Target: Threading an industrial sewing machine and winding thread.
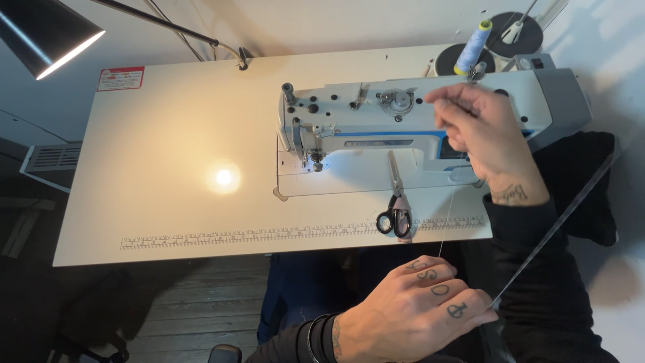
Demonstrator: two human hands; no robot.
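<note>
A white and blue sewing machine (pixel 376 128) stands on a cream table (pixel 168 168). My right hand (pixel 487 138) is raised over the machine's right end, fingers pinched on a thin thread (pixel 446 222) below a pale blue thread spool (pixel 472 47). That thread runs down to my left hand (pixel 420 309), which is closed on it below the table's front edge. Black-handled scissors (pixel 396 202) lie on the table in front of the machine, blades pointing away from me.
A black lamp (pixel 40 33) on a thin arm hangs over the table's far left, casting a bright spot (pixel 224 178). A printed ruler strip (pixel 269 235) runs along the front edge. A clear straight ruler (pixel 564 215) leans at the right. Wooden floor lies below.
</note>
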